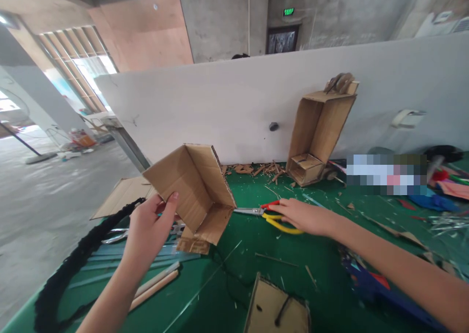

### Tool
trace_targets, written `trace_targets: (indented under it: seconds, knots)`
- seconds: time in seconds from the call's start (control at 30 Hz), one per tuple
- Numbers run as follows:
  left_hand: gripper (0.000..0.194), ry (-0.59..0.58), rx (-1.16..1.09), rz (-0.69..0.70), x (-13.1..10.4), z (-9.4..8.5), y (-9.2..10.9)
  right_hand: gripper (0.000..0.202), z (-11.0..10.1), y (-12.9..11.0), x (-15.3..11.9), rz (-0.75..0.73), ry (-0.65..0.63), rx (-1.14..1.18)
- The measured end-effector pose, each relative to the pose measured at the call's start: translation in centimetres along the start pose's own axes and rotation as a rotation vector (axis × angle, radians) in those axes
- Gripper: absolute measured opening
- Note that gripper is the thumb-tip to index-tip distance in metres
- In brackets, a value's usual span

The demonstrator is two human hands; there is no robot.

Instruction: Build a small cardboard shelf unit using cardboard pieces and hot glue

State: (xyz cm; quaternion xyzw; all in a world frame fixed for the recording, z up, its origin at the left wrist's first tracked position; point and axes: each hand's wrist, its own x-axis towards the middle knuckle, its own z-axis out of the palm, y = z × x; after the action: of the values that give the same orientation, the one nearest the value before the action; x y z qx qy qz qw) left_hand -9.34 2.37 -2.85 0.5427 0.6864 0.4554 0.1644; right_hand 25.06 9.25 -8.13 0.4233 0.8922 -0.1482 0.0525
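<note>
My left hand [154,225] pinches the left wall of an open cardboard box [198,191], holding it tilted above the green table. In my right hand [298,213] is a pair of scissors [254,210] with one red and one yellow handle. The blades point left and meet the box's lower right corner; whether they cut into it I cannot tell. Below the box lies a small brown cardboard piece [192,244]. At the front edge of the view sits another cardboard piece [276,308] with a dark cord through it.
A tall cardboard frame [318,127] stands by the white partition [220,108], near cardboard scraps [267,170]. Wooden sticks [156,288], a black fuzzy band [62,269] and a flat cardboard sheet [120,196] lie left. A dark blue object [388,294] lies under my right forearm.
</note>
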Motion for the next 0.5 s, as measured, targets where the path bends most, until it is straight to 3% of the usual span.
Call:
trace_targets:
  seconds: [0.13, 0.3, 0.4, 0.5]
  knots:
    - [0.035, -0.04, 0.031, 0.025, -0.5, 1.4, 0.6, 0.046, 0.2, 2.0, 3.5, 0.127, 0.153, -0.236]
    - [0.037, -0.126, 0.113, 0.16, -1.4, 4.4, 1.5, 0.035, -1.3, 2.3, 6.1, 0.232, 0.266, -0.279]
    - [0.036, -0.095, 0.223, 0.268, -1.5, 6.4, 1.9, 0.034, -2.8, 1.5, 3.8, 0.267, 0.334, -0.244]
    - [0.033, -0.034, 0.306, 0.372, -1.4, 8.2, 1.9, 0.036, -3.8, 0.7, -0.9, 0.351, 0.412, -0.175]
